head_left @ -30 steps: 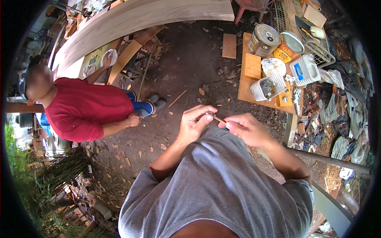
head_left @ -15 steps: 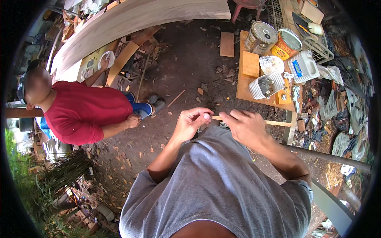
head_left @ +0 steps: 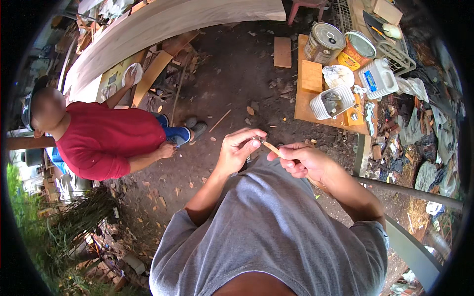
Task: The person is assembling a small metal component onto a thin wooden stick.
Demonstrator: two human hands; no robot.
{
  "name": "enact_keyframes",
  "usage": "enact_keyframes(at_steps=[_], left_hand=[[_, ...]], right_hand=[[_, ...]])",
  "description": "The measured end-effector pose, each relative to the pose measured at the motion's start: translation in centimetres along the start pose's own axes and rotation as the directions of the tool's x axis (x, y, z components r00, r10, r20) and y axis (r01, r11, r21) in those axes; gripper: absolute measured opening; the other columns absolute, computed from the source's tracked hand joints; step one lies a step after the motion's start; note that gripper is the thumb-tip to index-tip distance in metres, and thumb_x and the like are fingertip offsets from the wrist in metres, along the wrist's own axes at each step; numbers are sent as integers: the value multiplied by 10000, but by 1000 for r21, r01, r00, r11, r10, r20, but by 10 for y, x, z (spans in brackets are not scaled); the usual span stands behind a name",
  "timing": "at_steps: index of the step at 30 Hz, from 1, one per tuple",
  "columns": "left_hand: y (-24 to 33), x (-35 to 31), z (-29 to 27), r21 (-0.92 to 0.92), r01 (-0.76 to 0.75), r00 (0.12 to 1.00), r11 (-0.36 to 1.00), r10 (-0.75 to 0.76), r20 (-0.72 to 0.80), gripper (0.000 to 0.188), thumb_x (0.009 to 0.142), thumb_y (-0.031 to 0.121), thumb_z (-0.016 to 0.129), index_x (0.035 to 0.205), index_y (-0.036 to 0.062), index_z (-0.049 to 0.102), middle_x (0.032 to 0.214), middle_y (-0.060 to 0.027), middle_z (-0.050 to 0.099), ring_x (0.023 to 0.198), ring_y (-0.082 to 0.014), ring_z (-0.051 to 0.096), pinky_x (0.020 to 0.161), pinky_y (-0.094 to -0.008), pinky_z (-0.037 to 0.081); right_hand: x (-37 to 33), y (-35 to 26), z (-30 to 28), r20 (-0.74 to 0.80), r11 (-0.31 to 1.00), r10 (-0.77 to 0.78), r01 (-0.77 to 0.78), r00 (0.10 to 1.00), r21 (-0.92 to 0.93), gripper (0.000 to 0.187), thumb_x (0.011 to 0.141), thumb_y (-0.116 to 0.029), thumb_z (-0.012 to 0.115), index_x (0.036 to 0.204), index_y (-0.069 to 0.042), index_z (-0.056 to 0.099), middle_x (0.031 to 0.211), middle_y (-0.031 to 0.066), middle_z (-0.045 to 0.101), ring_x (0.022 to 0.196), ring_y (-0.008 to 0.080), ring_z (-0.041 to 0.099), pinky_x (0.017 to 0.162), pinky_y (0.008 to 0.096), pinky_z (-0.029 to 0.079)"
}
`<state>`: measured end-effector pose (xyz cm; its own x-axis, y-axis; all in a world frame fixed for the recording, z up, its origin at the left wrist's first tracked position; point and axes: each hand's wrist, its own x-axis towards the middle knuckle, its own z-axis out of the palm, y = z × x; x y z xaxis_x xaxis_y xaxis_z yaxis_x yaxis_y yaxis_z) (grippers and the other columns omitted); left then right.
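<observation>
A thin wooden stick (head_left: 272, 148) with a small dark end runs between my two hands in front of my shirt. At that dark end, my left hand (head_left: 238, 151) is closed in a pinch; what the small dark part is, I cannot make out. My right hand (head_left: 305, 162) has its fingers wrapped round the stick a little further along. Beyond the right hand, the stick's other end is mostly hidden under that hand and forearm.
On the right, a wooden table (head_left: 307, 111) bears a large metal can (head_left: 323, 45), an orange-yellow can (head_left: 354, 52), a white jug (head_left: 377, 79), a ribbed white container (head_left: 321, 108) and a wooden block (head_left: 311, 76). A person in a red shirt (head_left: 116, 135) stands left, holding a white cloth (head_left: 133, 75) by a long board (head_left: 173, 24).
My right hand has turned over, and the stick now slants down toward my right forearm instead of pointing out to the right. My left hand keeps its pinch.
</observation>
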<state>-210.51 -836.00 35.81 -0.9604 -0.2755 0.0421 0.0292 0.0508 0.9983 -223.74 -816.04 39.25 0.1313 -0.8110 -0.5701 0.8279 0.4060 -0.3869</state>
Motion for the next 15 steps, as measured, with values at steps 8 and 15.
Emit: enact_keyframes(at_steps=[8, 15], left_hand=[[-10, -5, -19, -587, 42, 999, 808, -54, -4, 335, 969, 245, 590, 1176, -18, 612, 1033, -118, 672, 972, -204, 662, 890, -371, 540], [0, -11, -3, -782, 137, 988, 608, -144, 61, 394, 959, 300, 598, 1187, -18, 560, 1013, -131, 658, 913, -230, 688, 859, -364, 555]], right_hand=[[-17, -3, 10, -60, 913, -259, 225, 964, -340, 379, 987, -312, 557, 1176, 11, 618, 663, -78, 413, 510, 11, 303, 449, 171, 238], [-19, 0, 33, 4, 487, -621, 390, 784, -781, 259, 990, -223, 549, 1085, -24, 686, 622, -11, 493, 572, 57, 448, 526, 250, 372]])
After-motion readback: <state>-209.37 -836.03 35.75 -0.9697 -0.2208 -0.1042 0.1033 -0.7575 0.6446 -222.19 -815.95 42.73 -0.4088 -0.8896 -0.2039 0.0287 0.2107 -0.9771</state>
